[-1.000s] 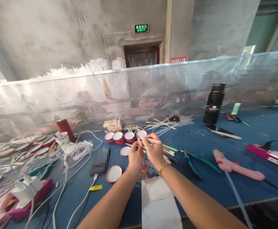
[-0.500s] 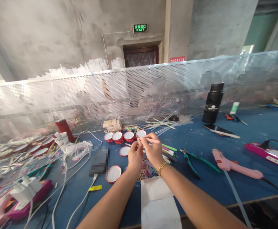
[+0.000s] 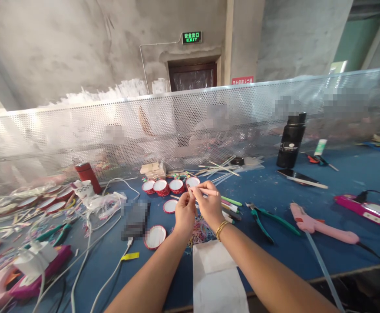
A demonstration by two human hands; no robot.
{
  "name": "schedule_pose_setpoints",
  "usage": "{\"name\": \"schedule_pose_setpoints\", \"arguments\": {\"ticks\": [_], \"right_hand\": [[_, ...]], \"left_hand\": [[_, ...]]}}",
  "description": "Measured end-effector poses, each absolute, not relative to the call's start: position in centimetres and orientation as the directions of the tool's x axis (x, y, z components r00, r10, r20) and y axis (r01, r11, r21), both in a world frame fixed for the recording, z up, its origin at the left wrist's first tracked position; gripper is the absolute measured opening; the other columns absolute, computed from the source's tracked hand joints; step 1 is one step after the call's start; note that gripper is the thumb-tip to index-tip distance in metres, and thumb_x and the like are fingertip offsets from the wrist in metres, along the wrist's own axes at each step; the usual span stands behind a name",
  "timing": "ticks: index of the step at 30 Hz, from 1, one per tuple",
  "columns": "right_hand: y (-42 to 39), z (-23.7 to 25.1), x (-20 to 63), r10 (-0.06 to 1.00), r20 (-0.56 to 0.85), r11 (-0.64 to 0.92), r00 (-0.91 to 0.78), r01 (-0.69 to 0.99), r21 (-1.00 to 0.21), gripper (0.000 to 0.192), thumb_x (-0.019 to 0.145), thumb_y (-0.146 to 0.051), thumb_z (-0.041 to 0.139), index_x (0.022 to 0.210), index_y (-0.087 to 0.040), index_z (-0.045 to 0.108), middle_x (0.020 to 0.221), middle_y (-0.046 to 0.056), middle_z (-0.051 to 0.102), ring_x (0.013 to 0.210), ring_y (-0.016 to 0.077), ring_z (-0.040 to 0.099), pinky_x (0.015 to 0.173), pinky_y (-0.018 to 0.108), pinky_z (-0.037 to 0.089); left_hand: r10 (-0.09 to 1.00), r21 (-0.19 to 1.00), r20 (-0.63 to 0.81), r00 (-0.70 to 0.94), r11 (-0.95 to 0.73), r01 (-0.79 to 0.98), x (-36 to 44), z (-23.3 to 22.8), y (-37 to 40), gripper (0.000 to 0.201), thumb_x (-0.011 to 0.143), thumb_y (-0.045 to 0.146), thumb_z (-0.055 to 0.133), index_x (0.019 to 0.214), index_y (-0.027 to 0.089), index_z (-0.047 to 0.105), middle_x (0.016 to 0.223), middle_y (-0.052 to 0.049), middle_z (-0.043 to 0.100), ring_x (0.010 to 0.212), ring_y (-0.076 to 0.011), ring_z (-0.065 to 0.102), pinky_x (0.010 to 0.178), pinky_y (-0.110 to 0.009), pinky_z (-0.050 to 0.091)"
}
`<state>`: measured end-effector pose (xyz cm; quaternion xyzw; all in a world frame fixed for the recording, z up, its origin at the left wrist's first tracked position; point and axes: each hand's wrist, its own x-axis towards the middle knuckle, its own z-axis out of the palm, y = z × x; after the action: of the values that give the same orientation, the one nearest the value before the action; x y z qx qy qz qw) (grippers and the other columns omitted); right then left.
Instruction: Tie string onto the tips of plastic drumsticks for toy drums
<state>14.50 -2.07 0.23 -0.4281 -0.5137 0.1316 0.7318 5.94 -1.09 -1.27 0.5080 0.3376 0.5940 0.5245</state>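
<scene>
My left hand (image 3: 185, 213) and my right hand (image 3: 212, 209) meet above the blue table, fingertips close together. A pale pink pen (image 3: 210, 191) is gripped in my right hand, its tip toward the left. My left fingers pinch a small, thin brownish piece (image 3: 189, 188); its kind is too small to tell. Just beyond the hands stand red-rimmed round tins or lids with white faces (image 3: 176, 186), some stacked. Two more white discs with red rims (image 3: 155, 238) lie left of my left hand. Under my wrists is a tangle of coloured threads (image 3: 203, 232).
Several markers (image 3: 230, 206), green-handled pliers (image 3: 274, 219) and a pink glue gun (image 3: 322, 226) lie to the right. A black bottle (image 3: 290, 143) stands near the perforated screen (image 3: 163, 130). To the left are a phone (image 3: 135, 221), white cables, a power strip (image 3: 40, 271) and a red flask (image 3: 89, 177).
</scene>
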Motion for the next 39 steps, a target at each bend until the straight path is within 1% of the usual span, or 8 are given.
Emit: {"name": "schedule_pose_setpoints", "arguments": {"ticks": [5,12,16,25,31,35,39], "right_hand": [[-1.93,0.21,14.66,0.624,0.616,0.580,0.480,0.243,-0.777,0.021,0.085,-0.038,0.066,0.072,-0.023,0.058,0.072,0.001,0.066,0.075,0.0207,0.064,0.071,0.031,0.048],[-2.09,0.29,14.45,0.642,0.619,0.590,0.453,0.224,-0.776,0.024,0.084,-0.040,0.067,0.070,-0.023,0.059,0.072,0.001,0.065,0.074,0.0200,0.063,0.071,0.031,0.048],[-2.00,0.22,14.61,0.627,0.615,0.584,0.478,0.234,-0.777,0.021,0.084,-0.038,0.065,0.071,-0.023,0.058,0.070,0.000,0.065,0.072,0.0201,0.063,0.070,0.031,0.048],[-1.93,0.12,14.49,0.637,0.620,0.594,0.457,0.221,-0.773,0.023,0.085,-0.038,0.067,0.071,-0.023,0.058,0.072,0.001,0.066,0.074,0.0199,0.064,0.072,0.031,0.048],[-1.83,0.01,14.60,0.621,0.621,0.597,0.479,0.224,-0.770,0.022,0.085,-0.038,0.066,0.072,-0.023,0.057,0.072,0.000,0.065,0.073,0.0199,0.063,0.071,0.031,0.048],[-1.89,0.06,14.47,0.629,0.625,0.595,0.462,0.230,-0.770,0.023,0.085,-0.039,0.066,0.071,-0.023,0.058,0.073,0.001,0.066,0.075,0.0205,0.064,0.072,0.032,0.048],[-1.84,0.06,14.51,0.629,0.610,0.581,0.482,0.231,-0.781,0.021,0.084,-0.037,0.067,0.072,-0.023,0.057,0.071,0.000,0.066,0.072,0.0201,0.064,0.071,0.032,0.048]], "left_hand": [[0.965,0.938,0.255,0.063,-0.231,-0.259,5.84,-1.22,-1.14,0.058,0.068,0.073,0.076,0.075,0.018,0.057,0.051,0.008,0.042,0.044,-0.0063,0.034,0.045,-0.022,0.025],[0.967,0.934,0.248,0.061,-0.223,-0.279,5.99,-1.12,-1.17,0.059,0.064,0.072,0.079,0.074,0.019,0.055,0.052,0.009,0.042,0.044,-0.0060,0.035,0.045,-0.022,0.024],[0.964,0.939,0.257,0.070,-0.232,-0.255,5.94,-1.07,-1.16,0.059,0.066,0.073,0.077,0.074,0.019,0.056,0.049,0.009,0.040,0.042,-0.0064,0.034,0.044,-0.022,0.024],[0.968,0.935,0.243,0.064,-0.216,-0.280,6.11,-1.18,-1.16,0.055,0.064,0.067,0.080,0.074,0.018,0.056,0.052,0.009,0.044,0.043,-0.0057,0.035,0.045,-0.022,0.024],[0.967,0.938,0.245,0.076,-0.217,-0.270,5.97,-1.31,-1.14,0.054,0.068,0.067,0.078,0.074,0.019,0.056,0.050,0.009,0.041,0.042,-0.0062,0.035,0.044,-0.022,0.023],[0.967,0.936,0.242,0.086,-0.209,-0.283,6.04,-1.41,-1.11,0.052,0.067,0.063,0.081,0.076,0.019,0.056,0.054,0.008,0.045,0.044,-0.0059,0.037,0.045,-0.022,0.025],[0.968,0.938,0.243,0.064,-0.218,-0.270,6.10,-1.49,-1.07,0.052,0.068,0.066,0.079,0.077,0.018,0.058,0.054,0.008,0.045,0.044,-0.0064,0.036,0.045,-0.022,0.025]]}}
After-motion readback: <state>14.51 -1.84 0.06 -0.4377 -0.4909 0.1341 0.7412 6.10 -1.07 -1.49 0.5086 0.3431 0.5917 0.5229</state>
